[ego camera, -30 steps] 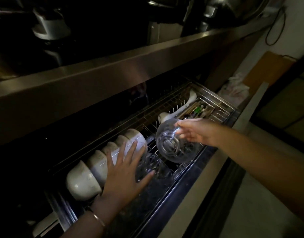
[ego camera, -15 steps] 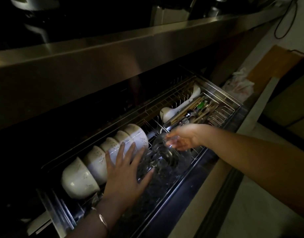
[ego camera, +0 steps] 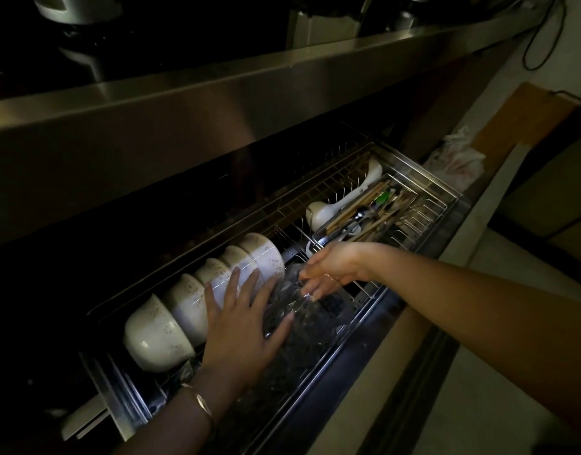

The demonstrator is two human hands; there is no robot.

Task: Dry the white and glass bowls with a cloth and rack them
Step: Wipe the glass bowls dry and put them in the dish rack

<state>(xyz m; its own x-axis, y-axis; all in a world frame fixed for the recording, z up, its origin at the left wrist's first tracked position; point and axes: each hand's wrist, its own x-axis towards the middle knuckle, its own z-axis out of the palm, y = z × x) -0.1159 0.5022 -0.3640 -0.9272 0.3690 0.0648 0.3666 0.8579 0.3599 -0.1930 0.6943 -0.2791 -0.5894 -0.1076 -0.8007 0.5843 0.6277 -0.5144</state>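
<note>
Dim kitchen; pull-out wire rack (ego camera: 423, 178) below steel surface (ego camera: 217, 103). White bowls (ego camera: 184, 303): far row, racked on edge. Glass bowl (ego camera: 302, 313): near row, axis running left-right, between hands. Left hand (ego camera: 240, 326): fingers spread flat, bracing. Right hand (ego camera: 332, 267): at its right end; grip unclear.

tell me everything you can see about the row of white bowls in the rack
The row of white bowls: about five, glossy, ceramic-looking, brown-speckled, propped on edge and overlapping in the wire rack. Straight fingers of the left hand lie across several of them; glass bowls sit alongside, nearer the camera.
</note>
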